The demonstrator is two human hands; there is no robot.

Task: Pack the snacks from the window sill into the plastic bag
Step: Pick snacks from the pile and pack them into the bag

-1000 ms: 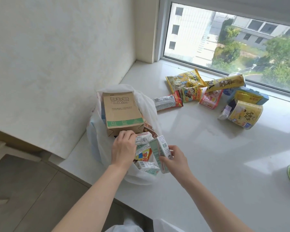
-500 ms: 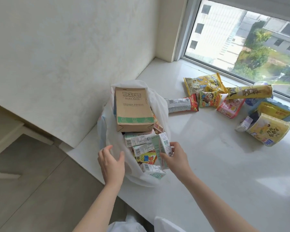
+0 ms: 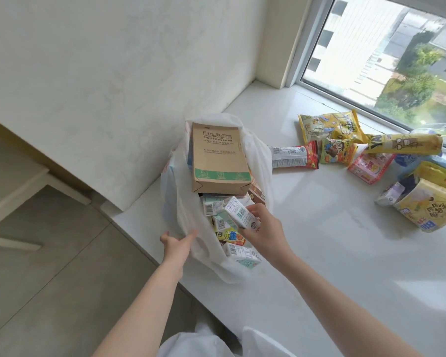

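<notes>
Over bag (image 3: 180, 202) mouth, right hand (image 3: 264, 231) fingers clamping carton (image 3: 238, 213), long axis tilted down-inward; left hand (image 3: 177, 243) pinching rim open.

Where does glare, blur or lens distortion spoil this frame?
Head view: daylight from the window washes out the buildings outside and leaves bright sheen patches on the sill; the wide-angle lens bends the window frame and wall edge; print on the brown box reads sharply, while the carton in the right hand looks slightly soft.
</notes>
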